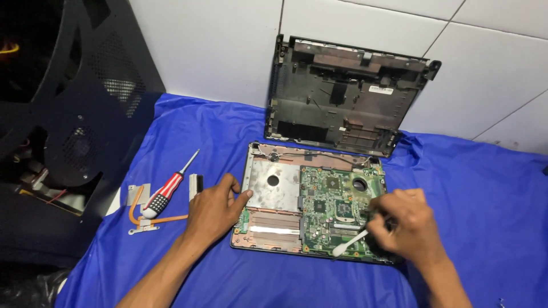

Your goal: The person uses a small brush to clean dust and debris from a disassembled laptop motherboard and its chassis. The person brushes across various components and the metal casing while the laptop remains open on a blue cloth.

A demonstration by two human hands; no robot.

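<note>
Blue cloth (pixel 474 188) carries an opened laptop base (pixel 274 191) holding a green board (pixel 328 211); left hand (pixel 214 208) rests spread at its edge, right hand (pixel 408 225) pinches a white brush (pixel 349 243).

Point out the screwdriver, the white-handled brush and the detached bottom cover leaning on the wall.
screwdriver (pixel 164 194): head view, on its red, white and blue striped handle.
white-handled brush (pixel 349 244): head view, on the white handle below the right hand (pixel 406 225).
bottom cover (pixel 342 97): head view, on its dark inner face.
</note>
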